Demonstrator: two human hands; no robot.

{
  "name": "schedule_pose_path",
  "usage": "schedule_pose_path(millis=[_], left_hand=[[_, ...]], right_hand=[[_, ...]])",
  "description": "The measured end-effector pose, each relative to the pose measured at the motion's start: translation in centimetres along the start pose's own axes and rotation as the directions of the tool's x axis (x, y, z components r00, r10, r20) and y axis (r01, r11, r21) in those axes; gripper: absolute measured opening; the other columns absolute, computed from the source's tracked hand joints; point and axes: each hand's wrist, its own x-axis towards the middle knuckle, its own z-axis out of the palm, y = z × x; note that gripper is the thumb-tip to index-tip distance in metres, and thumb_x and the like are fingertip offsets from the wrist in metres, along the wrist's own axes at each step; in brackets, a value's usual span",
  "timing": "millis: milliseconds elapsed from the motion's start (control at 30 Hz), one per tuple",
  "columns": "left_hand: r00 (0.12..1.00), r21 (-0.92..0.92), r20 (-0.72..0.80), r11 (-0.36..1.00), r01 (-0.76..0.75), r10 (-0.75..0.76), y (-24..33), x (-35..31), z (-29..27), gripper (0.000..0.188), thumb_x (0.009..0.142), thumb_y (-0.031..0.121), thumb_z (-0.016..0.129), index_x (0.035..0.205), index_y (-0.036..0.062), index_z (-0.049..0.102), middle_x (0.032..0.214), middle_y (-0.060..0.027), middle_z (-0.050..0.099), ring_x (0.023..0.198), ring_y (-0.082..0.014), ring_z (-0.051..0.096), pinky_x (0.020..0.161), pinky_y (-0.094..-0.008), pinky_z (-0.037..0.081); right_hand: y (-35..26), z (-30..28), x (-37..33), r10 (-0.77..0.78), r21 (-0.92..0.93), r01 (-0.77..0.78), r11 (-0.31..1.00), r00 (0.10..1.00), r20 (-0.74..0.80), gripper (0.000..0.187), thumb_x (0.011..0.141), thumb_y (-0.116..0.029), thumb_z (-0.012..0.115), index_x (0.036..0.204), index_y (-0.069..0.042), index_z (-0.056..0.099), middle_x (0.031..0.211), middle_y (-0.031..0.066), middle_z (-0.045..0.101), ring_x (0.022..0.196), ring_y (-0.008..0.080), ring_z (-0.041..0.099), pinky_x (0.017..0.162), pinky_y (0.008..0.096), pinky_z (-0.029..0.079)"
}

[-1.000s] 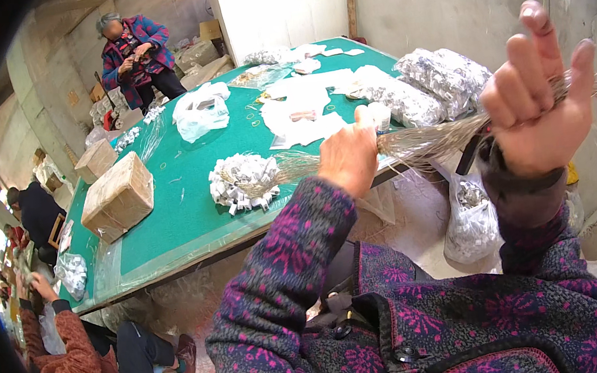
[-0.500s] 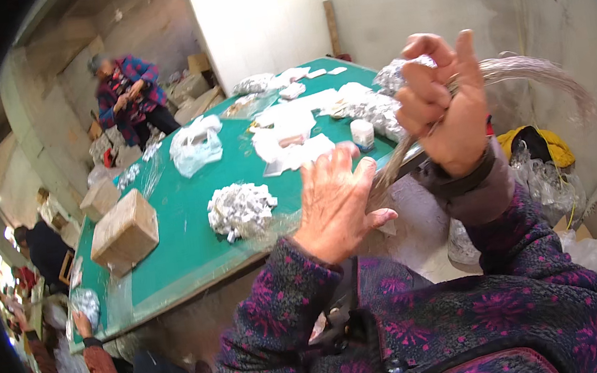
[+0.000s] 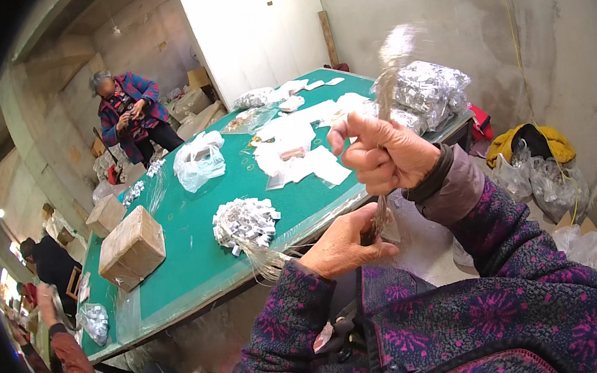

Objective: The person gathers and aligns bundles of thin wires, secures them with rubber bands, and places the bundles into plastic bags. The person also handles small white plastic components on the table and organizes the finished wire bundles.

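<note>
A bundle of thin, pale strands [image 3: 386, 92] stands upright between my hands, its top end blurred by motion. My right hand [image 3: 391, 157] is closed around the middle of it, above the table's near edge. Lower down, my left hand [image 3: 345, 244] wraps the bundle's lower part with thumb and fingers. A heap of small white tags [image 3: 246, 222] lies on the green table [image 3: 185, 229], left of my hands. From that heap similar strands [image 3: 266, 259] trail over the near edge, partly behind my left sleeve.
Cardboard boxes [image 3: 131, 248], a pale plastic bag [image 3: 199, 161] and white papers [image 3: 295, 159] lie on the table. Silvery packed bags [image 3: 431, 90] fill its right corner. One person [image 3: 134, 117] stands at the far side; another's rust-coloured sleeve [image 3: 80, 366] shows at lower left.
The bundle has swung from pointing right to upright. My left hand, spread before, has closed round its lower part. My right hand has moved left and down.
</note>
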Motion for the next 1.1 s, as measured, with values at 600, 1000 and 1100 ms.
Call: schedule_pose_path(millis=[600,1000,1100], left_hand=[[0.985,-0.44,-0.05,0.889,0.129,-0.167,-3.1,-2.7,0.7,0.049,0.097,0.034,0.057,0.134,0.0051,0.043,0.068,0.0055,0.045,0.055,-0.0042,0.041,0.05,-0.0194,0.034],[0.727,-0.61,-0.686,0.563,-0.557,-0.024,-3.7,-3.7,-1.1,0.024,0.1,0.017,0.052,0.119,0.0048,0.044,0.091,-0.0081,0.062,0.081,-0.0222,0.066,0.078,-0.0346,0.055],[0.579,-0.222,-0.814,0.893,-0.392,0.052,-5.8,-4.3,-1.0,0.013,0.101,0.013,0.047,0.112,0.005,0.046,0.081,-0.004,0.055,0.076,-0.0178,0.064,0.071,-0.0326,0.056]], right_hand=[[5.2,0.1,0.6,-0.261,-0.189,0.238,0.953,0.959,-0.107,0.032,0.105,-0.028,0.038,0.124,-0.003,0.045,0.065,-0.0058,0.026,0.048,0.002,0.022,0.039,0.0192,0.017],[16.9,-1.4,-2.7,0.079,-0.273,-0.089,0.958,0.996,-0.047,0.031,0.103,-0.029,0.04,0.114,-0.002,0.05,0.062,-0.0053,0.037,0.05,0.0046,0.03,0.047,0.022,0.026],[19.0,-2.6,-3.0,0.188,-0.235,-0.209,0.949,0.976,-0.109,0.029,0.103,-0.03,0.04,0.111,-0.004,0.05,0.063,-0.0052,0.037,0.05,0.0044,0.03,0.046,0.0224,0.026]])
